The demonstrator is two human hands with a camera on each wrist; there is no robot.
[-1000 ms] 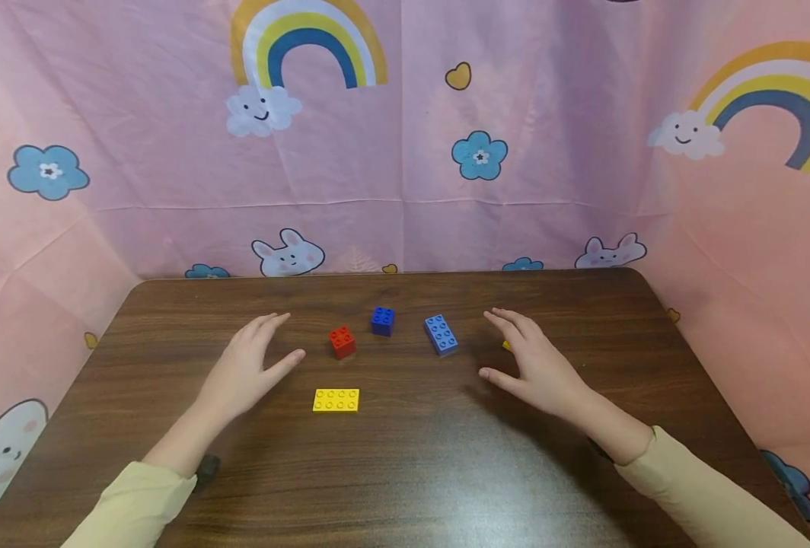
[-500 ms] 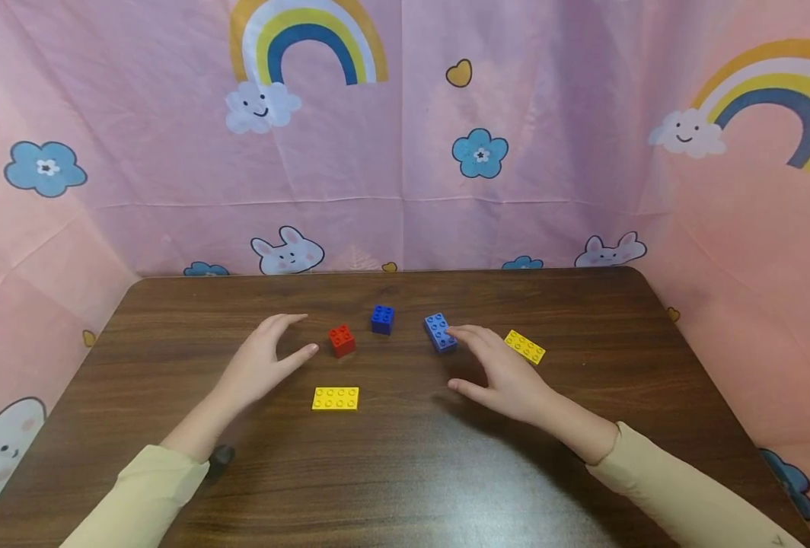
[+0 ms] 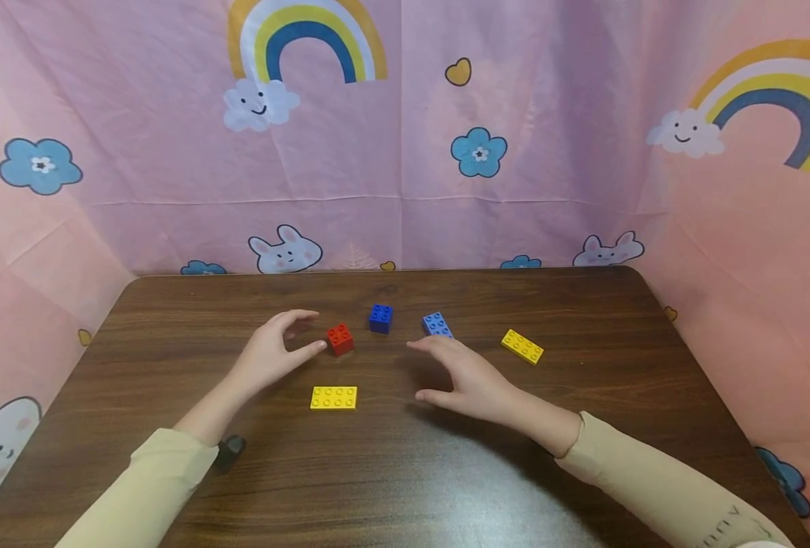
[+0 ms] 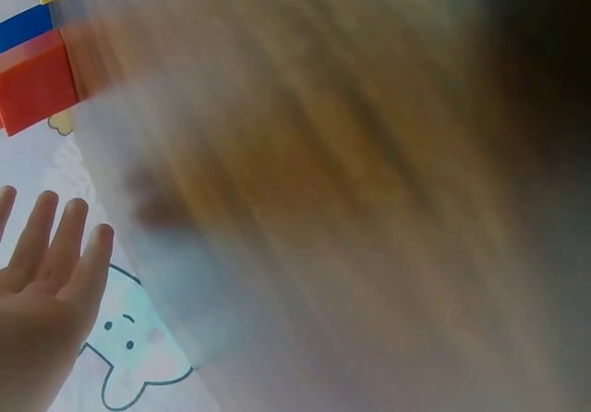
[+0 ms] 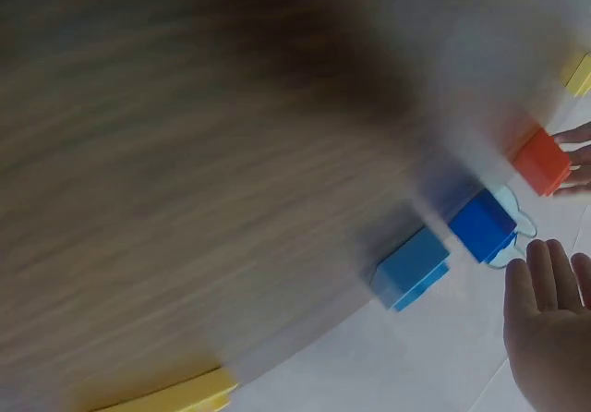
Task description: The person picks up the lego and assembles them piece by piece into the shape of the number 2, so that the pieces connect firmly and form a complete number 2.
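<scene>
In the head view my left hand (image 3: 268, 352) hovers at the left side of a red toy brick (image 3: 340, 340). Its thumb tip is close to the brick; whether they touch I cannot tell. My right hand (image 3: 470, 383), fingers reaching left, covers the near end of a light blue brick (image 3: 436, 324). Between these two bricks stands a dark blue square brick (image 3: 381, 319). A flat yellow brick (image 3: 333, 398) lies nearer, right of the left hand. The right wrist view shows the right hand (image 5: 549, 333) with straight fingers and nothing in them, apart from the light blue brick (image 5: 411, 269).
A second flat yellow brick (image 3: 522, 346) lies at the right, beyond the right forearm. Everything sits on a brown wooden table (image 3: 391, 487). A pink patterned cloth (image 3: 405, 152) hangs behind it and at both sides. A small dark object (image 3: 231, 450) shows beside the left wrist.
The right hand has moved left across the table, uncovering the right yellow brick and partly covering the light blue one. The left hand has moved right, closer to the red brick. The bricks stay put.
</scene>
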